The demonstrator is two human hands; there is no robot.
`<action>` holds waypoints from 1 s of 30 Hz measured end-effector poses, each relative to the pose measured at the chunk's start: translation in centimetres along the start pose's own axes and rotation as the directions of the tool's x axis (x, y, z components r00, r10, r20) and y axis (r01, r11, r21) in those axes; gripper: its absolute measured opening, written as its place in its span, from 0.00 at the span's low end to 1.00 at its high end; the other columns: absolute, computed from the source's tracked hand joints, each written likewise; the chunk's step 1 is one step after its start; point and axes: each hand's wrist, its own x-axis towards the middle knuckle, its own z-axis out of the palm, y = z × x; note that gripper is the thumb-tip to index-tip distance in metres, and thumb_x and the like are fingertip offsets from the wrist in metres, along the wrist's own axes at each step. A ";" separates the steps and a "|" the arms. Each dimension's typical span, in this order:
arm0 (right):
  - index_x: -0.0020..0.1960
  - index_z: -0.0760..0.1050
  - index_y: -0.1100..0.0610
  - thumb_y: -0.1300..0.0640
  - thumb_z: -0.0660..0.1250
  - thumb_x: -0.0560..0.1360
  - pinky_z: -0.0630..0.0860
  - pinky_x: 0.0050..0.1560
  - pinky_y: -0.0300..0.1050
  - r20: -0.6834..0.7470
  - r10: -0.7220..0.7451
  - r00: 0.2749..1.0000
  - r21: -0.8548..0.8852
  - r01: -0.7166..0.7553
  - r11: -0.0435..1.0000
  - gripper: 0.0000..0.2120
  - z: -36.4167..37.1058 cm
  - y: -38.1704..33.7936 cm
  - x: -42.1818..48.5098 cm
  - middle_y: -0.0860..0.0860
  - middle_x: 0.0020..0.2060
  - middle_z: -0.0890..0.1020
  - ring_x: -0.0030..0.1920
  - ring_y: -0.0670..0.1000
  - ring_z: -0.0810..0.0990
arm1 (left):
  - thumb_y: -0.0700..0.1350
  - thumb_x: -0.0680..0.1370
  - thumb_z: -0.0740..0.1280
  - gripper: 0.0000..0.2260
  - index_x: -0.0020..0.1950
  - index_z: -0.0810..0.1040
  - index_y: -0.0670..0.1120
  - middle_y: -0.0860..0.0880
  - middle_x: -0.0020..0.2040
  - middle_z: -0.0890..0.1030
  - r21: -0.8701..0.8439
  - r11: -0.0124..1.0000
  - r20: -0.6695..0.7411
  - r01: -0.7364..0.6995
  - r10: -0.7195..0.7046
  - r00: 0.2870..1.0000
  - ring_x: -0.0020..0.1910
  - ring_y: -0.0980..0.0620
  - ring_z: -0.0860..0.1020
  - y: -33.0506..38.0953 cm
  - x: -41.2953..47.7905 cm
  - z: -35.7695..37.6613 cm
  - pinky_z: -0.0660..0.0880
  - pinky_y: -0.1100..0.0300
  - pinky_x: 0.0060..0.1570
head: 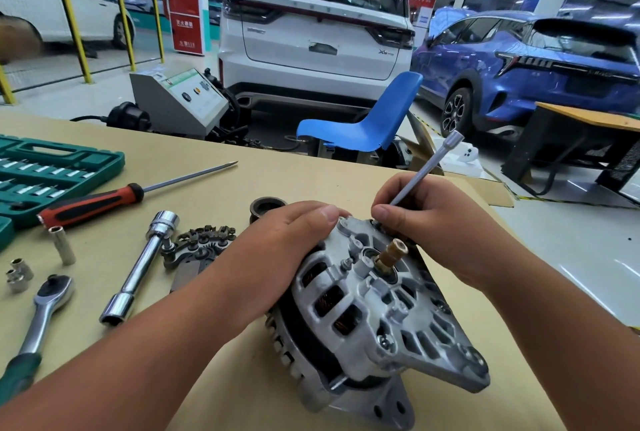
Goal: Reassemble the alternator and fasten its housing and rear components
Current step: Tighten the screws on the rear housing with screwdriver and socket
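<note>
While the left hand curls over the alternator to steady it, the right hand pinches a long socket driver low on its shaft. Its tip goes down at the far rim of the rear housing, hidden behind the thumb. The alternator lies tilted on the table, rear face up, with the brass slip-ring shaft poking out bare. This looks like the housing-bolt stage: 1 bolt head already sits at the near side. The rectifier plate waits on the table just to the left, not yet fitted. Next, I'd say, hold that driver square on the bolt and spin it down while the left hand resists the twist.
</note>
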 end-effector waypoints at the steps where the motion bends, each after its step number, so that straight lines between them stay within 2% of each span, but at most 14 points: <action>1: 0.45 0.83 0.48 0.48 0.74 0.72 0.75 0.43 0.43 0.033 0.015 0.999 0.018 -0.015 1.000 0.04 -0.3 0.0 0.0 0.47 0.37 0.84 0.38 0.45 0.80 | 0.60 0.81 0.62 0.18 0.60 0.86 0.55 0.47 0.56 0.89 0.003 1.000 0.001 0.002 -0.002 1.000 0.56 0.45 0.88 0.0 0.0 0.0 0.78 0.36 0.66; 4: 0.47 0.84 0.47 0.52 0.73 0.73 0.73 0.36 0.33 0.118 0.048 0.992 0.069 -0.056 0.996 0.04 -1.2 -0.1 -0.1 0.49 0.39 0.85 0.37 0.43 0.80 | 0.61 0.81 0.62 0.18 0.60 0.86 0.55 0.48 0.56 0.89 0.014 1.000 0.008 0.005 -0.005 1.000 0.56 0.45 0.88 0.1 -0.1 0.0 0.78 0.36 0.66; 9: 0.48 0.86 0.47 0.55 0.74 0.80 0.74 0.34 0.34 0.084 0.048 0.995 -0.001 -0.048 0.999 0.05 -1.6 0.3 0.1 0.51 0.40 0.86 0.37 0.44 0.81 | 0.61 0.81 0.62 0.18 0.60 0.87 0.56 0.48 0.56 0.89 0.017 1.000 -0.003 0.001 -0.001 1.000 0.56 0.45 0.88 0.0 0.0 0.0 0.78 0.36 0.66; 12: 0.44 0.84 0.49 0.50 0.75 0.76 0.74 0.33 0.33 0.053 0.028 0.998 -0.020 -0.027 0.999 0.04 -1.2 0.3 0.3 0.49 0.35 0.85 0.34 0.42 0.80 | 0.62 0.81 0.62 0.18 0.60 0.86 0.55 0.47 0.56 0.89 0.023 1.000 0.000 0.009 -0.009 1.000 0.56 0.44 0.88 0.1 -0.1 0.0 0.77 0.35 0.66; 14: 0.43 0.83 0.50 0.45 0.75 0.73 0.74 0.36 0.35 0.032 0.023 0.999 -0.024 -0.022 0.999 0.08 -0.9 0.3 0.3 0.48 0.34 0.84 0.34 0.43 0.79 | 0.61 0.80 0.62 0.19 0.60 0.86 0.54 0.47 0.56 0.89 0.021 1.000 -0.005 0.010 -0.010 1.000 0.57 0.43 0.87 0.2 0.0 0.0 0.77 0.35 0.66; 17: 0.43 0.82 0.51 0.37 0.76 0.67 0.76 0.42 0.50 0.002 0.013 1.000 -0.025 -0.013 1.000 0.17 -0.5 0.3 0.3 0.51 0.35 0.83 0.37 0.48 0.79 | 0.59 0.79 0.62 0.22 0.64 0.85 0.48 0.45 0.59 0.88 0.040 0.999 -0.042 -0.008 0.010 0.999 0.61 0.42 0.86 0.2 0.1 0.2 0.76 0.35 0.68; 19: 0.43 0.82 0.51 0.35 0.74 0.65 0.76 0.44 0.54 -0.019 -0.012 1.000 -0.028 0.011 1.000 0.20 -0.3 0.3 0.2 0.52 0.36 0.83 0.38 0.49 0.79 | 0.58 0.79 0.62 0.25 0.67 0.83 0.44 0.43 0.61 0.87 0.060 0.998 -0.058 -0.016 0.019 0.998 0.63 0.40 0.84 0.1 0.2 0.3 0.76 0.35 0.69; 22: 0.43 0.82 0.50 0.39 0.75 0.69 0.74 0.42 0.47 -0.032 -0.035 0.999 -0.007 0.035 0.999 0.15 0.0 0.4 0.1 0.49 0.35 0.83 0.37 0.47 0.79 | 0.58 0.79 0.62 0.25 0.68 0.83 0.45 0.43 0.62 0.87 0.066 0.998 -0.058 -0.009 0.013 0.998 0.64 0.40 0.84 0.0 0.3 0.3 0.75 0.35 0.70; 26: 0.45 0.83 0.49 0.51 0.75 0.72 0.76 0.41 0.40 0.076 0.002 0.997 0.095 -0.009 0.995 0.04 -0.7 0.3 0.0 0.49 0.38 0.84 0.39 0.46 0.80 | 0.58 0.80 0.62 0.23 0.67 0.84 0.46 0.44 0.62 0.87 0.059 0.998 -0.055 -0.003 0.007 0.998 0.65 0.41 0.84 0.1 0.3 0.2 0.75 0.35 0.71; 28: 0.46 0.84 0.49 0.54 0.74 0.72 0.74 0.37 0.33 0.121 0.009 0.993 0.141 -0.026 0.990 0.03 -1.1 0.2 -0.1 0.49 0.38 0.85 0.37 0.43 0.81 | 0.58 0.80 0.62 0.24 0.67 0.83 0.45 0.44 0.62 0.87 0.061 0.998 -0.058 -0.007 0.010 0.998 0.64 0.41 0.84 0.1 0.3 0.2 0.75 0.35 0.70; 30: 0.46 0.84 0.47 0.55 0.73 0.74 0.73 0.34 0.31 0.134 0.006 0.991 0.138 -0.025 0.990 0.04 -1.3 0.4 -0.1 0.49 0.38 0.86 0.36 0.42 0.81 | 0.56 0.82 0.63 0.22 0.67 0.83 0.44 0.42 0.61 0.87 0.071 0.997 -0.072 -0.005 0.010 0.997 0.63 0.40 0.84 0.0 0.2 0.3 0.76 0.35 0.69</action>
